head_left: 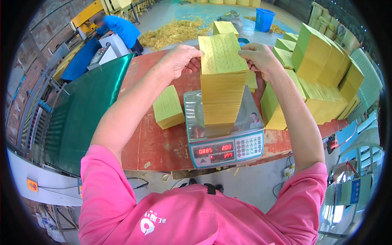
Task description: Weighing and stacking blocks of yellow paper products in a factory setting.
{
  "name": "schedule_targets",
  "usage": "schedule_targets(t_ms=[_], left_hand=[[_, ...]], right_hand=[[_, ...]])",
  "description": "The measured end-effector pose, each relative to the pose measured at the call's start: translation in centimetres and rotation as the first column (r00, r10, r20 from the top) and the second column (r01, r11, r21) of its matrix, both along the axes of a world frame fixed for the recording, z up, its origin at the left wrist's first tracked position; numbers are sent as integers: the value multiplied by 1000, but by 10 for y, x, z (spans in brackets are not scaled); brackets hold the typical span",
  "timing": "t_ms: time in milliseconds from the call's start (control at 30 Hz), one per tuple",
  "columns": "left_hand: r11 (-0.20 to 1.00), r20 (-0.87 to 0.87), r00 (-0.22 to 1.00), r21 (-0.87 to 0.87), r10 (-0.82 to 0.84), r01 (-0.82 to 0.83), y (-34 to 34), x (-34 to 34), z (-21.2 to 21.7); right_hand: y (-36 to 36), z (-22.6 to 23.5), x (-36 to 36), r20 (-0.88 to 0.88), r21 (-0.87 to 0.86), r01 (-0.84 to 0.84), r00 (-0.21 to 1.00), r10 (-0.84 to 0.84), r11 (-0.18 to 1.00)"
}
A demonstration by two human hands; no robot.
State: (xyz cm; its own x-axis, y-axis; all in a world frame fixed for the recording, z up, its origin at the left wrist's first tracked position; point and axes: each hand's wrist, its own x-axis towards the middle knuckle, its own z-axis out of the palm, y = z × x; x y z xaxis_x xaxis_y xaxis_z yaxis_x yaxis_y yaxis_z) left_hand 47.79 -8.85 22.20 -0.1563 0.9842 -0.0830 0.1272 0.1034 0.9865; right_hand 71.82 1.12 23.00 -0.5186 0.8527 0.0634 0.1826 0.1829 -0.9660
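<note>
A tall stack of yellow paper [223, 96] stands upright on the metal pan of a digital scale [249, 147] with lit red digits. Rows of curved cut marks cover its top sheet [221, 53]. At the left edge of the stack's top, my left hand [182, 60] is closed in a pinch on the yellow paper. My right hand [261, 59] pinches the opposite edge of the same paper. How many sheets each hand grips cannot be made out. A short stack of yellow paper [168, 107] lies left of the scale.
Many yellow paper stacks [316, 53] crowd the right of the red table [151, 149]. A green conveyor belt [92, 110] runs along the left. Beyond it, a person in blue [122, 30] bends over a machine. Paper scraps [173, 32] and a blue bin [264, 19] are behind.
</note>
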Motion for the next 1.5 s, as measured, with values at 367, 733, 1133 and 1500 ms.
schedule_targets(t_ms=[367, 733, 1133, 1500], left_hand=[[999, -104, 994, -6, 40, -41, -4, 9, -3], [952, -386, 902, 295, 194, -79, -18, 18, -32], [839, -206, 817, 223, 538, -496, -192, 22, -118], [646, -13, 653, -131, 757, -752, -310, 62, -219]], right_hand=[[-6, -13, 2, -10, 75, 16, 1000, -16, 997], [-26, -25, 5, 82, 558, 162, 965, -249, 814], [-97, -86, 106, -188, 395, 241, 966, -179, 886], [-109, -174, 183, -273, -167, 272, 911, -309, 948]])
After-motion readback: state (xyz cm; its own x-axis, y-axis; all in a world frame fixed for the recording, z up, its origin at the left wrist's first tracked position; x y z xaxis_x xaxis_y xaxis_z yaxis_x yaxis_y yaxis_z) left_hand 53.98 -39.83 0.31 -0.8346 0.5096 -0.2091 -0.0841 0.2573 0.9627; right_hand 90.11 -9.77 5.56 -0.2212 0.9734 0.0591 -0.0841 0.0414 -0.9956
